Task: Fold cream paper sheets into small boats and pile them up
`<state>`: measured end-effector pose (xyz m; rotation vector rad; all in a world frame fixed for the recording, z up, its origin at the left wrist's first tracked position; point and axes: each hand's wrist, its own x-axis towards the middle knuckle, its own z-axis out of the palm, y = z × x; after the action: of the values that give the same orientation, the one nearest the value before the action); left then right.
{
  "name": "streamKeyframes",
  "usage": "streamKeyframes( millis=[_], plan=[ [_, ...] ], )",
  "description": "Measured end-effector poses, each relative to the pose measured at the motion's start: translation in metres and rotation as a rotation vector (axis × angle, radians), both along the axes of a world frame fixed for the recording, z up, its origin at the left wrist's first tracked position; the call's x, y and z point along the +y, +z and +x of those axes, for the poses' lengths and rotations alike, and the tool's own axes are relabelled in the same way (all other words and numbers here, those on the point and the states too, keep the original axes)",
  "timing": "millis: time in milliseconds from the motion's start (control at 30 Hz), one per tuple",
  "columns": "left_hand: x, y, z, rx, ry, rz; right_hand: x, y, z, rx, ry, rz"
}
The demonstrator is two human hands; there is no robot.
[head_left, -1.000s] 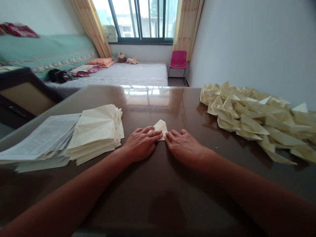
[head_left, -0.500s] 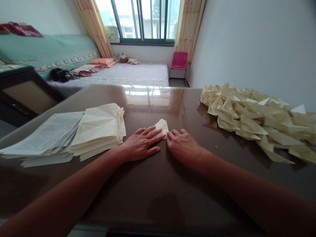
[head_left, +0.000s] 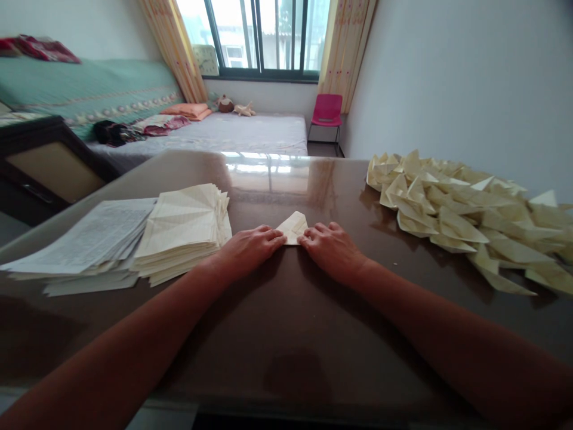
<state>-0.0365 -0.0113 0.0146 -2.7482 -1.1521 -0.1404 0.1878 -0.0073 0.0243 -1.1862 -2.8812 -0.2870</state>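
Head view shows, at the left, a fanned heap of printed sheets (head_left: 89, 236), thin and whitish with uneven edges, on a glossy brown table (head_left: 268, 322). Just beside it sits a cream paper stack (head_left: 183, 218), matte, its top sheet marked by radiating creases. Next, the left hand (head_left: 250, 246) has its fingers drawn together, grasping the near left corner of a small folded paper (head_left: 294, 227); its thumb cannot be made out clearly. That paper lies between the hands, a blunt peak with slanting sides and a straight near edge. The right hand (head_left: 330, 248) grasps the near right corner likewise. The step in hand looks like setting a fold; the next move seems to call for even pressure at both corners, keeping the crease true. Farthest right, a pile of folded pieces (head_left: 452, 209) overlaps in crisp, pointed, boat-like hollows.
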Motion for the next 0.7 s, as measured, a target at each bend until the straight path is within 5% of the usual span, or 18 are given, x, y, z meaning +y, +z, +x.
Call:
streamKeyframes(
  millis=[300,400,533,700],
  plan=[
    [-0.015,-0.003,0.028,-0.311,-0.049,-0.039,0.001,0.001,0.002,0.057,0.019,-0.001],
    [-0.009,-0.002,0.018,-0.425,0.065,-0.018,0.015,-0.001,0.012,0.115,0.140,-0.075],
    [0.007,-0.006,-0.004,-0.341,0.019,-0.083,0.040,-0.013,0.028,0.350,0.302,-0.222],
    [0.009,-0.011,-0.006,-0.302,-0.084,-0.192,0.054,-0.027,0.033,0.569,0.334,-0.334]
  ],
)
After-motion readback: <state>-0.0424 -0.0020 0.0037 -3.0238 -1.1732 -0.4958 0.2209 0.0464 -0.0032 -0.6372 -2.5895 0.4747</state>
